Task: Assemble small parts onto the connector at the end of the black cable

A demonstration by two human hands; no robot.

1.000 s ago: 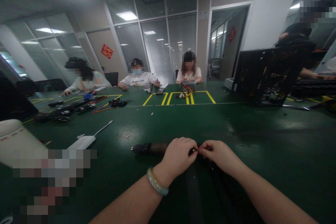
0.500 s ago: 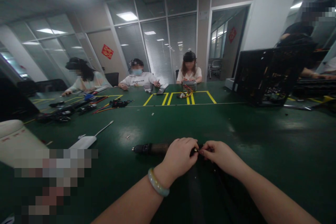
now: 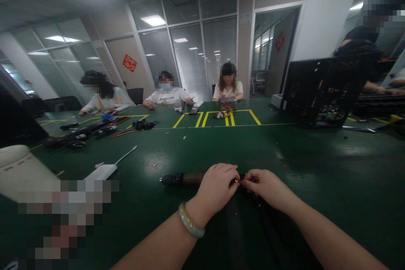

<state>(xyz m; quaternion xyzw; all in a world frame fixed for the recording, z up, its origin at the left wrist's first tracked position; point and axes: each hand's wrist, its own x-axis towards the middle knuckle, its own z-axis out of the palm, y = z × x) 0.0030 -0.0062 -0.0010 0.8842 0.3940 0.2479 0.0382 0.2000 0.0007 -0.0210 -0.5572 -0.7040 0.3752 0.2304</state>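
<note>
In the head view, my left hand (image 3: 220,187) is curled closed around a small dark piece with a shiny metal end (image 3: 236,181). My right hand (image 3: 261,183) meets it from the right, thumb and forefinger pinched at that end. What lies between the right fingertips is too small to make out. Behind my left hand lies a dark cylindrical tool with a chuck-like tip (image 3: 182,179), resembling an electric screwdriver; my hand hides its right end. A dark strip (image 3: 236,223) runs along the table below my hands.
On the green table (image 3: 202,147), a white adapter with a cable (image 3: 101,172) and a pale container (image 3: 25,168) are at left. Dark cables and parts (image 3: 79,135) lie farther back. A black computer case (image 3: 310,93) stands at right. Several people sit or stand around the table.
The back of my left hand has risen very slightly, its fingers still closed. My right hand keeps its pinch in nearly the same place.
</note>
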